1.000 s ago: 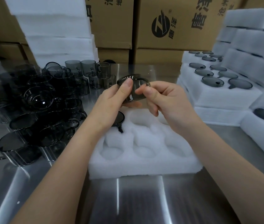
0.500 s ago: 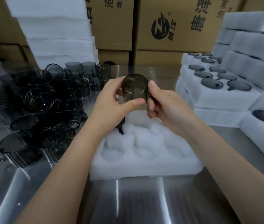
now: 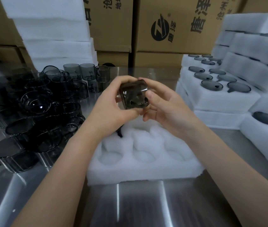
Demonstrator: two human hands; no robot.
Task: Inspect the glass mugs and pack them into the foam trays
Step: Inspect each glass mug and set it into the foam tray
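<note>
A smoky grey glass mug [image 3: 134,95] is held in the air above the far edge of a white foam tray [image 3: 144,169]. My left hand [image 3: 109,108] grips its left side and my right hand [image 3: 164,105] grips its right side, fingers curled round it. The mug is tipped on its side with its base toward me. The tray lies on the steel table and shows three empty round pockets in its near row. A dark mug part [image 3: 119,132] pokes out of a far-left pocket, mostly hidden behind my left wrist.
Several loose grey mugs [image 3: 36,102] crowd the table's left side. Filled foam trays [image 3: 218,94] are stacked at the right, with another [image 3: 267,128] at the right edge. Foam slabs [image 3: 54,35] and cardboard boxes [image 3: 171,30] stand at the back.
Both hands have turned the mug: its open mouth faced up and toward me before, now its base faces me. The mug sits slightly lower between my hands.
</note>
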